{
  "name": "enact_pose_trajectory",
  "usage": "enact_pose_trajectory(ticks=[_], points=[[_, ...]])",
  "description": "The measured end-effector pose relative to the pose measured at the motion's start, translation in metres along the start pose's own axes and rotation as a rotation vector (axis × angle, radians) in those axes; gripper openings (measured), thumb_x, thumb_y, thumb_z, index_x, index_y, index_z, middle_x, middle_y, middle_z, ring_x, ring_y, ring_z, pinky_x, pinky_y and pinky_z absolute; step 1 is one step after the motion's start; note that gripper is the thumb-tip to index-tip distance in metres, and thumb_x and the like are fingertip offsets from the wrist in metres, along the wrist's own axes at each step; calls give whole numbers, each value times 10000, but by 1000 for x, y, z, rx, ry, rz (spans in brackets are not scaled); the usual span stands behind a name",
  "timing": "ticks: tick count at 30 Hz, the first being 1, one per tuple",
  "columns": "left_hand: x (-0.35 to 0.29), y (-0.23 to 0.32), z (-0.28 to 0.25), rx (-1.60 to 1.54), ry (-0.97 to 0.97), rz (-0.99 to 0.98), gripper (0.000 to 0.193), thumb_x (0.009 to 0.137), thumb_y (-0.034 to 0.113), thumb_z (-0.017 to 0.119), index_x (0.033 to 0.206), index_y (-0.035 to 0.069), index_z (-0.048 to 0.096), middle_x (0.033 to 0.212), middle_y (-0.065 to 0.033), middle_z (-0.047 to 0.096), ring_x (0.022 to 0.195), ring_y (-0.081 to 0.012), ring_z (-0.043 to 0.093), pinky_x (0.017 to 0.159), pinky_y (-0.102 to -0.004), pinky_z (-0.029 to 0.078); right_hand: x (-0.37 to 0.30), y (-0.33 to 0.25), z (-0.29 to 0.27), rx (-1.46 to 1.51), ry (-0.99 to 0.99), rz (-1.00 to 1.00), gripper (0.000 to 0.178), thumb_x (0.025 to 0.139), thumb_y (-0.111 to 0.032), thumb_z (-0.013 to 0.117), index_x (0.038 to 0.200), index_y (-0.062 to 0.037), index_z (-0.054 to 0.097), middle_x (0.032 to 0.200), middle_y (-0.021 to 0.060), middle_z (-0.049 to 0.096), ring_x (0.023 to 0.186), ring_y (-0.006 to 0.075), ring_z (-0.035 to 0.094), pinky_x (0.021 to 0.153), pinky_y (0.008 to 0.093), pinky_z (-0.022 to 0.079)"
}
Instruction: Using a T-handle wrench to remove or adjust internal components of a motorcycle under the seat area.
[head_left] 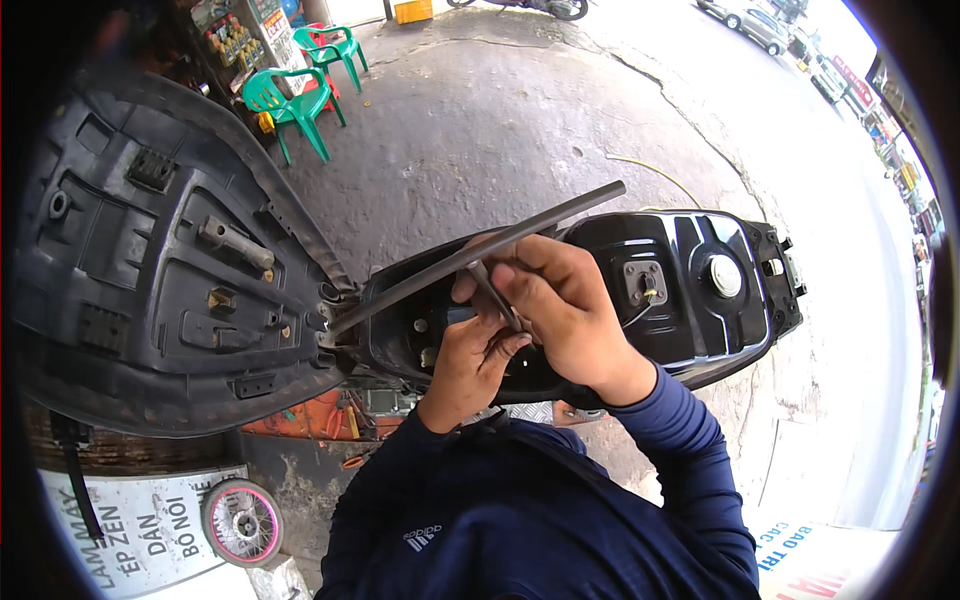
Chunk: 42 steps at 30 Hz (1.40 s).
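Note:
Over the open storage well of a motorbike, both my hands are on a dark metal T-handle wrench point(570, 208). Its long bar slants from lower left to upper right, and a shorter shank drops from the bar's middle. My right hand point(575, 310) is closed round the shank just under the bar. The fingers of my left hand point(468, 365) pinch around the shank's lower end, hiding its tip. Tilted up at left is the motorbike seat point(140, 350), underside showing. A metal tube socket point(238, 243) lies on that underside.
Right of my hands is the black fuel tank point(690, 325) with a silver cap point(724, 276). Green plastic chairs point(310, 115) stand beyond the seat. An orange tool tray point(300, 420) lies below the bike, near a pink-rimmed wheel point(243, 525). Vehicles point(757, 28) line the road.

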<state>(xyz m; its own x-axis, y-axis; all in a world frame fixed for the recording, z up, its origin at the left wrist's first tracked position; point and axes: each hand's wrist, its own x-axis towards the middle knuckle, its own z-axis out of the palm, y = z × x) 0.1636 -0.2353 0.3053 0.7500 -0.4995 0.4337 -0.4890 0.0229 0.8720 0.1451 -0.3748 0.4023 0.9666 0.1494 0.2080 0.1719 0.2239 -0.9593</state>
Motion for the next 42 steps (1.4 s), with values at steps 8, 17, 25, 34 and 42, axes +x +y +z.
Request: enact_pose_trajectory(ticks=[8, 17, 25, 34, 42], points=[[4, 2, -2, -98, -39, -40, 123, 939, 61, 658, 1011, -39, 663, 854, -116, 718, 806, -193, 705, 729, -310, 543, 37, -2, 1, 402, -142, 276, 545, 1042, -498, 457, 751, -51, 568, 630, 64, 535, 493, 110, 455, 439, 244, 351], [-4, -17, 4, -6, 141, 115, 157, 928, 115, 674, 998, -26, 680, 821, -133, 704, 782, -243, 712, 736, -350, 543, 5, 1, 34, -884, 293, -670, 338, 1032, -239, 513, 1079, 77, 624, 922, 116, 671, 750, 168, 664, 653, 260, 537], [2, -19, 4, 19, 16, 15, 237, 960, 212, 666, 997, -21, 690, 820, -173, 702, 817, -278, 722, 693, -358, 507, 30, 6, 5, 10, -29, -21, 476, 1072, -336, 448, 880, 58, 637, 666, 64, 596, 627, 158, 613, 560, 256, 477], [-4, -31, 9, 134, 10, 40, 219, 918, 199, 718, 900, -18, 691, 722, -173, 657, 650, -297, 676, 586, -366, 479, 42, 0, 17, 197, 89, 191, 683, 1069, -489, 322, 641, -16, 566, 493, 61, 455, 389, 131, 435, 411, 245, 315], [0, -25, 6, 27, 99, 9, 159, 918, 125, 681, 915, -34, 686, 756, -196, 679, 718, -315, 718, 595, -348, 496, 20, 14, 23, -496, 245, -482, 379, 1029, -289, 559, 1058, 81, 638, 734, 93, 647, 612, 155, 624, 611, 253, 502]])
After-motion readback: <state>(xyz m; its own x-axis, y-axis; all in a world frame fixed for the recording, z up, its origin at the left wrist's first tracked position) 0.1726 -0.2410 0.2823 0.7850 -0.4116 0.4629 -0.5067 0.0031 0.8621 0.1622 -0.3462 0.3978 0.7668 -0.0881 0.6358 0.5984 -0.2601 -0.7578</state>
